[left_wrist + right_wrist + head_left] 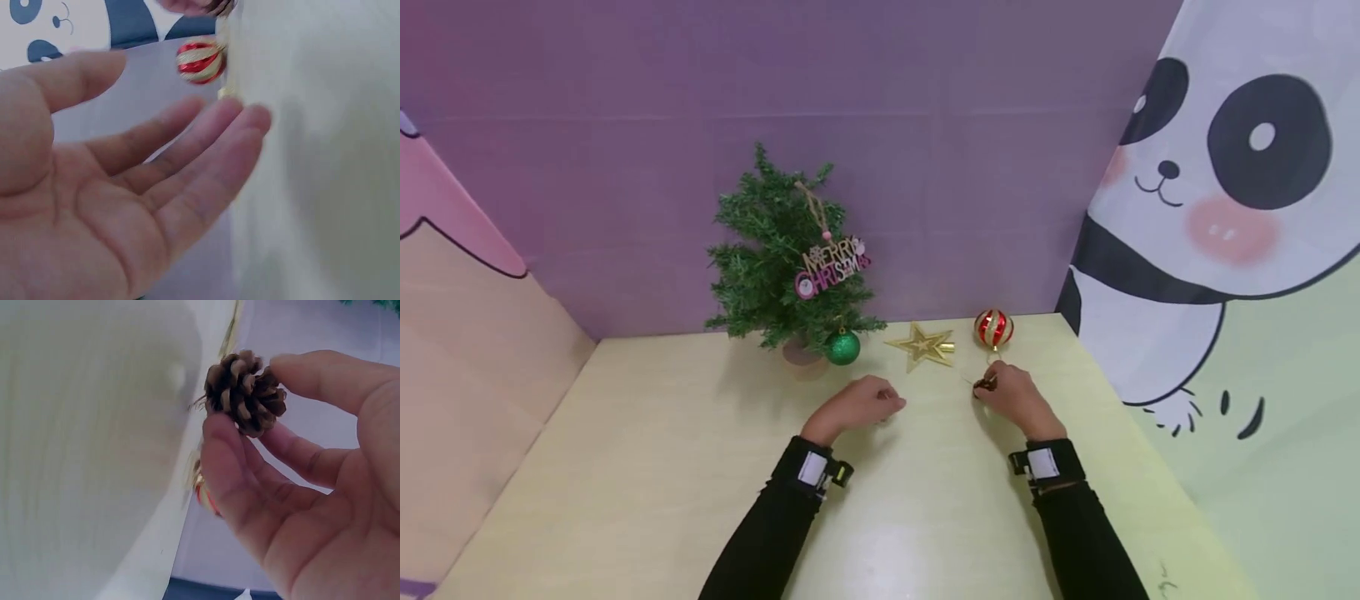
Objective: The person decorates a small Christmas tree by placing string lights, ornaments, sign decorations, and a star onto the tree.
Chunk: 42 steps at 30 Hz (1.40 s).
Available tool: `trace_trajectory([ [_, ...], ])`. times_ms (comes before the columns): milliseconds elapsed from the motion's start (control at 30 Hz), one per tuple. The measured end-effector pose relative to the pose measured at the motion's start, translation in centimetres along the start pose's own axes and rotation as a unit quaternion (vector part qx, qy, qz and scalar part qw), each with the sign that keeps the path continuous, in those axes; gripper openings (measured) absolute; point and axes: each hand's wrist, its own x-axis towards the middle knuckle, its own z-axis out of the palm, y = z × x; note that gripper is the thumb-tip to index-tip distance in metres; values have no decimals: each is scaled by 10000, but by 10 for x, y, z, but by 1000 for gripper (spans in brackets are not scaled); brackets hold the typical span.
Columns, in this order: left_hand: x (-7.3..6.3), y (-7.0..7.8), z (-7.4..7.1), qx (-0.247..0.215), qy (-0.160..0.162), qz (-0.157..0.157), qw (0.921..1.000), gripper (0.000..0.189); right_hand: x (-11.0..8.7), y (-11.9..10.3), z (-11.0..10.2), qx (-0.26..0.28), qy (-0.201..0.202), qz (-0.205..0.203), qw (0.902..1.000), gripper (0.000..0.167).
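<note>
Right grip (1018, 402) pinching pinecone (242, 394), striped bauble (993, 327) beyond, gold star (921, 345) (between bauble and tree (775, 258)), left grip (857, 406) relaxed

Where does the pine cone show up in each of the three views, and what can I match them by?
Head: pine cone right of and below centre, pinched in the right hand.
Left wrist: pine cone blurred, cut off by the top edge, slightly right of centre.
Right wrist: pine cone above and right of centre.
Shared landmark: the red-and-gold striped ball, visible in all three.
</note>
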Motion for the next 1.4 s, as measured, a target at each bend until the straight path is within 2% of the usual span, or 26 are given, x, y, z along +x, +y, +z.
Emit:
trace_trajectory([
  [133, 20, -3, 15, -899, -17, -152, 9958, 37, 0, -12, 6, 217, 10, -70, 9997, 27],
  [233, 32, -3, 27, -1361, 110, -194, 9904, 46, -1, -19, 7, 324, 101, -253, 9991, 27],
  [400, 48, 0, 42, -1782, 651, -306, 9814, 59, -2, -30, 10, 866, 110, -520, 9948, 29],
  [500, 49, 2, 46, -2010, 978, -305, 9742, 62, -3, -39, 13, 1318, 53, -628, 9893, 33],
  [667, 49, 5, 48, -2345, 1371, 108, 9624, 53, -5, -53, 17, 1856, 22, -707, 9801, 36],
  [833, 47, 7, 46, -2387, 1602, 317, 9573, 36, -7, -61, 23, 1956, -115, -997, 9755, 32],
  [1000, 44, 8, 41, -2176, 1614, 456, 9615, 29, -8, -65, 21, 1965, -411, -1244, 9717, 39],
  [1133, 41, 6, 37, -1817, 1412, 590, 9714, 28, -10, -70, 14, 1878, -242, -1630, 9683, 41],
  [1300, 32, 9, 32, -1557, 985, 838, 9793, 20, -10, -80, 11, 1316, 389, -2350, 9623, 18],
  [1400, 25, 10, 28, -1304, 854, 951, 9832, 16, -10, -86, 12, 1174, 464, -2514, 9596, 4],
])
